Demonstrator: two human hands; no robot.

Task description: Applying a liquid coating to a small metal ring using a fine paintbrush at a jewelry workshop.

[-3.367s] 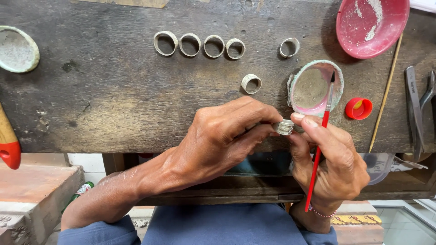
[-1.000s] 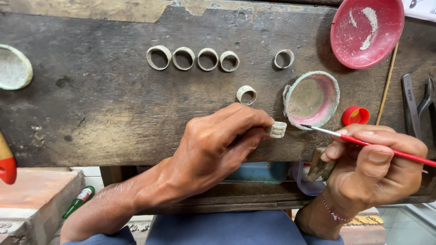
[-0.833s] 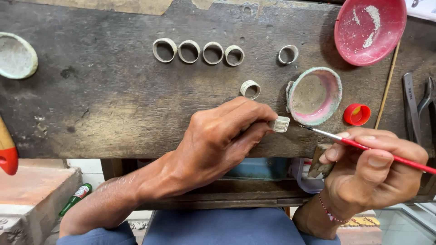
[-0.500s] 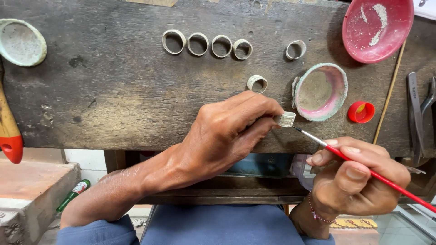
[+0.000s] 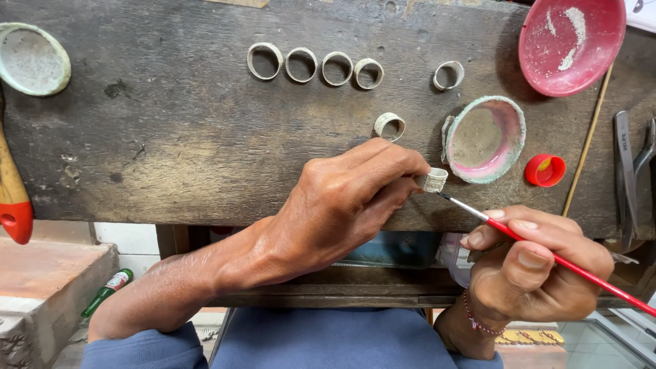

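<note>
My left hand (image 5: 345, 205) pinches a small pale metal ring (image 5: 433, 180) between thumb and fingers, just over the front edge of the dark wooden bench (image 5: 171, 137). My right hand (image 5: 540, 266) grips a thin red-handled paintbrush (image 5: 547, 254), its dark tip touching the ring's lower right side. Several similar rings lie in a row (image 5: 314, 66) at the back, another one (image 5: 449, 75) sits to their right, and one more (image 5: 389, 126) rests just above my left hand.
A worn pink-lined dish (image 5: 486, 139) and a red bottle cap (image 5: 545, 170) sit right of the ring. A red bowl with white powder (image 5: 570, 41) is at back right, a pale green dish (image 5: 31, 60) at far left. Pliers (image 5: 629, 171) and a thin stick (image 5: 586, 143) lie at right.
My right hand turned the brush from upright to slanting, dropped lower and brought the tip onto the ring. My left hand kept holding the ring in much the same place.
</note>
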